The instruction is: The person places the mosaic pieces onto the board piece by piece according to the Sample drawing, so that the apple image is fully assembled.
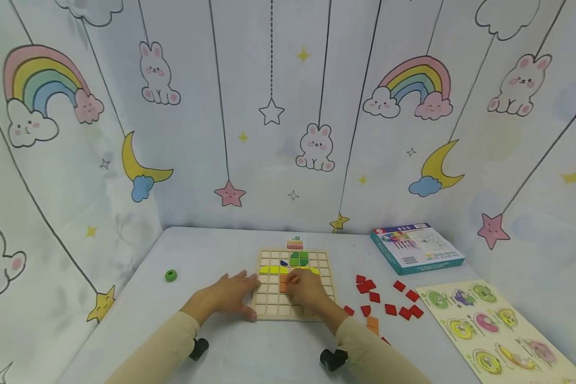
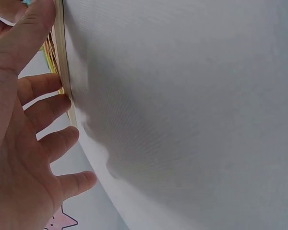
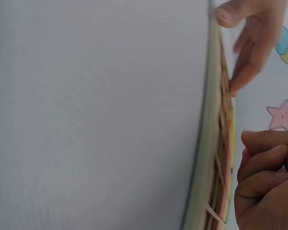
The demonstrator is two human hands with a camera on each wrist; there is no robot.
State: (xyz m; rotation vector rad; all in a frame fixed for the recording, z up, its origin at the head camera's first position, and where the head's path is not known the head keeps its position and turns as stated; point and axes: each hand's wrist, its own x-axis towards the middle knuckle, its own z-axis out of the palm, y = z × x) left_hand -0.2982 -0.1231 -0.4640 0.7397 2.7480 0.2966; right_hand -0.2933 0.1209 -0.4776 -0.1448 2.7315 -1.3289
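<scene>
A wooden grid board [image 1: 267,309] lies in the middle of the table, with green, yellow, orange and dark blue tiles in its upper and middle cells. My left hand [image 1: 230,294] steadies its lower left corner, thumb at the front edge and fingers spread along the left side. In the left wrist view, the fingers [image 2: 53,108] stretch out towards the board's edge. My right hand [image 1: 304,288] is over the middle, its curled fingertips right beside the orange tiles [image 1: 283,284]. In the right wrist view, those fingers [image 3: 264,163] are bunched together; I cannot tell whether they pinch a tile.
Several red tiles [image 1: 390,309] and loose orange tiles [image 1: 372,324] lie right of the board. A picture card [image 1: 296,242] sits behind it. Farther right are a box [image 1: 420,249] and a fruit sheet [image 1: 477,341]. A green ring-like piece [image 1: 170,276] lies at left.
</scene>
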